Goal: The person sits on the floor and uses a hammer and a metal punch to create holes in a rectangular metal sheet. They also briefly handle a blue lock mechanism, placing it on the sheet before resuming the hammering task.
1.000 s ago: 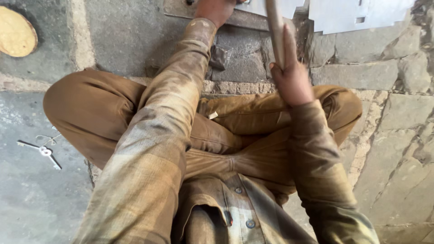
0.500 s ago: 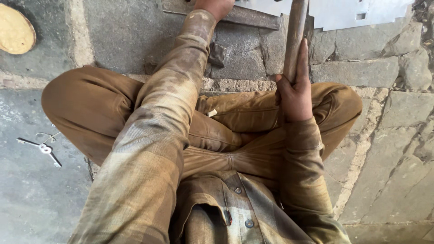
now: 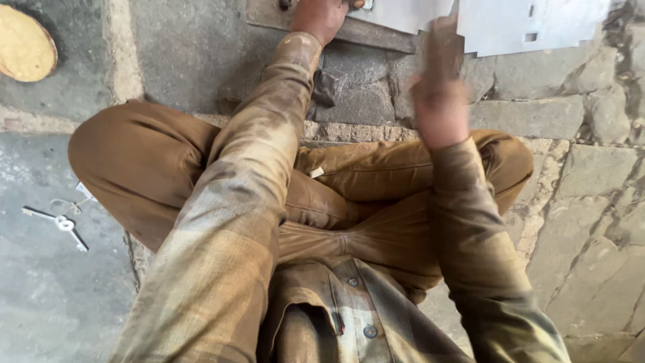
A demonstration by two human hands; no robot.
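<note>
The wooden handle (image 3: 445, 42) blurs now, lower than half a second ago, the right hand (image 3: 440, 111) wrapped tight around it above the lap. Left hand (image 3: 321, 15) stays pressed on the metal sheet (image 3: 510, 20) over the dark bar (image 3: 376, 30).

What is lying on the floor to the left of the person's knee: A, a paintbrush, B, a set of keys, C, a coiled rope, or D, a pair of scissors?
B: a set of keys on a ring lies on the grey floor beside the brown-trousered knee.
</note>
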